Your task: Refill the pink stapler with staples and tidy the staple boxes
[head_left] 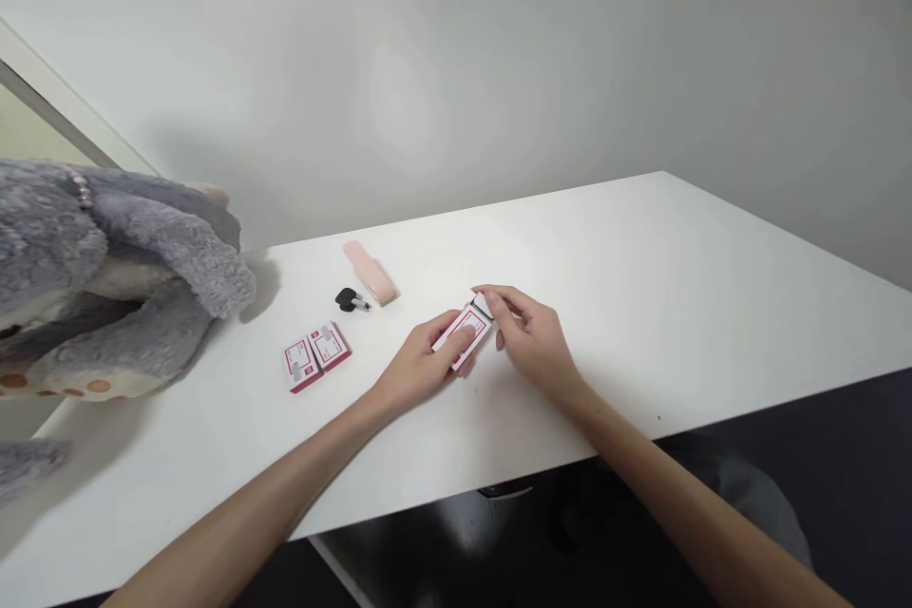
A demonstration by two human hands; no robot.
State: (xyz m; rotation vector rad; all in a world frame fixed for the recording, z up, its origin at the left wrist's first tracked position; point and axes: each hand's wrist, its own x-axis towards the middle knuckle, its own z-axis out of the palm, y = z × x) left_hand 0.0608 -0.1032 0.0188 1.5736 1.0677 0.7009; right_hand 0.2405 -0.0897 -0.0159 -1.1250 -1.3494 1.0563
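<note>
A small red-and-white box point(466, 328) is in both my hands just above the white table point(641, 285). My left hand point(420, 361) grips its near end, thumb lying on the top face. My right hand point(527, 328) pinches the far end, where a grey-white flap or inner tray sticks out. Two more boxes of the same kind point(317, 353) lie side by side on the table to the left of my hands.
A black key-like object point(351, 300) and a pink strap or case point(370, 272) lie behind the two boxes. A large grey plush toy point(106, 275) fills the table's left end. The table's front edge runs close below my wrists.
</note>
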